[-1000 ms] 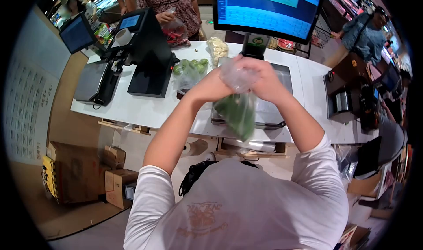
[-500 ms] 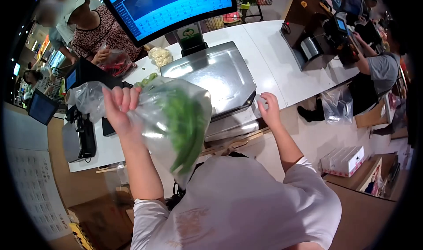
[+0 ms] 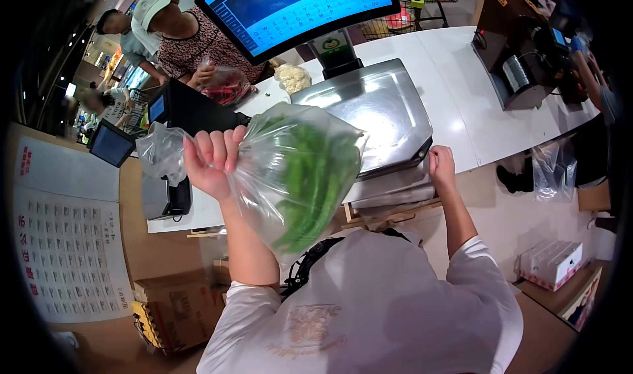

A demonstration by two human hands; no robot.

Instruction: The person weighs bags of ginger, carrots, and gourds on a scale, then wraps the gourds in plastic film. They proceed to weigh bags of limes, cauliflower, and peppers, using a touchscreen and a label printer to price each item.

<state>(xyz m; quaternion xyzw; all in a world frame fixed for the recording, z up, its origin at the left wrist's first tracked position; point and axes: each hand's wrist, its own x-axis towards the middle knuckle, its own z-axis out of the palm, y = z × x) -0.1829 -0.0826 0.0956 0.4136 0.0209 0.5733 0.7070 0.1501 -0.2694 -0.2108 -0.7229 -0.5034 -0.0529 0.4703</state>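
Left hand (image 3: pixel 214 163) clamped in a fist round the gathered neck of a clear bag (image 3: pixel 297 176); long green vegetables (image 3: pixel 318 183) inside, bunched at the end away from the fist, presumably because their weight draws them there; a loose tail of plastic (image 3: pixel 160 153) sticks out past the other side of the fist, so the squeeze seems to do the work of a tie; 1 hand suffices for this, which leaves the right hand (image 3: pixel 443 168) off the bag; it is near the front corner of the metal scale (image 3: pixel 376 104), fingers curled in; cannot tell whether they pinch anything; bag overlaps the scale's near left side in view; cannot tell whether the 2 touch, though the bag looks raised; scale sits at the near edge of the white counter (image 3: pixel 455 104), likely for easy reach; screen (image 3: pixel 297 11) above and beyond it faces this side, likely so its keys can be read from here; what looks like a cauliflower (image 3: pixel 292 79) lies left of the screen's stand (image 3: pixel 335 51), off the scale; across the counter a person (image 3: pixel 188 48) grips a bag of red items (image 3: pixel 227 87) near its top, contents sagging.
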